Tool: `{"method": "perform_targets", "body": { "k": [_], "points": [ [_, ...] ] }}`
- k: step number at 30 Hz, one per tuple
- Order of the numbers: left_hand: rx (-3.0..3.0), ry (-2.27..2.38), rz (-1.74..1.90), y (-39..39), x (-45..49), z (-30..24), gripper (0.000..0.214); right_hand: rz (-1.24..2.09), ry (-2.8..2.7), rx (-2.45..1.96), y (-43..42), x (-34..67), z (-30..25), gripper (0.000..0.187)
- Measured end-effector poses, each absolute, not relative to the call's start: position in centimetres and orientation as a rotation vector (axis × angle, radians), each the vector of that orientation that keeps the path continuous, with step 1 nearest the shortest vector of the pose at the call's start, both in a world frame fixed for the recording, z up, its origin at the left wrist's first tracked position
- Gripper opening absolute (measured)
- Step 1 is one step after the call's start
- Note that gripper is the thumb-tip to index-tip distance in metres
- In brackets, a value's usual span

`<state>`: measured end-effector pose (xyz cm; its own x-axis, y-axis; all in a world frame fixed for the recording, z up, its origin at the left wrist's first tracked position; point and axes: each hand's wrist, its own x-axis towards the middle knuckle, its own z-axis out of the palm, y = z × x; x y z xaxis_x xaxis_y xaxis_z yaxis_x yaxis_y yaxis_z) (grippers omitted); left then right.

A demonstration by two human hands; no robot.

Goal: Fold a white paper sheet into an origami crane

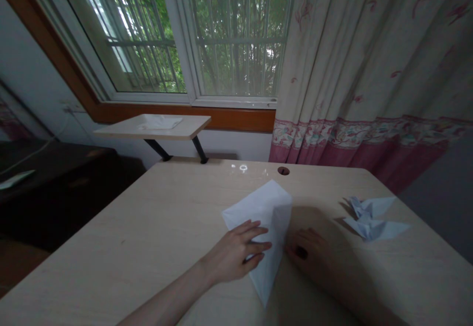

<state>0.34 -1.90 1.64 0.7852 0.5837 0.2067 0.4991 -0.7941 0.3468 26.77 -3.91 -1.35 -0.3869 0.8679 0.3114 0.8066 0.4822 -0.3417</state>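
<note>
A folded sheet of white paper [260, 205], kite-shaped with its long point toward me, lies on the table. My left hand [242, 249] rests flat on its middle, fingers spread and pressing it down. At the paper's right edge, my right hand [308, 252] is curled, with thumb and forefinger closed on the edge. Shadow covers part of this hand. Farther right stand two folded paper birds [373, 220], close together, with pointed wings.
The pale wooden table [166, 227] has a round cable hole [283, 171] near its back edge. A small raised shelf [185, 129] at back left carries a white packet [158, 121]. Behind are a barred window [236, 40] and a floral curtain [351, 70]. Dark furniture [74, 163] stands at left.
</note>
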Motion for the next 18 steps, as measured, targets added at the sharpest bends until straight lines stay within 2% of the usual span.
{"method": "perform_targets", "body": {
  "k": [10,18],
  "points": [
    [2.738,0.793,0.506,-2.02,0.57,1.41,0.032,0.259,-2.293,-1.328,-3.84,26.67,-1.16,0.018],
    [2.795,0.711,0.643,-2.18,0.79,1.33,0.032,0.146,-2.209,-1.168,-4.04,27.48,-1.01,0.016]
  ]
}}
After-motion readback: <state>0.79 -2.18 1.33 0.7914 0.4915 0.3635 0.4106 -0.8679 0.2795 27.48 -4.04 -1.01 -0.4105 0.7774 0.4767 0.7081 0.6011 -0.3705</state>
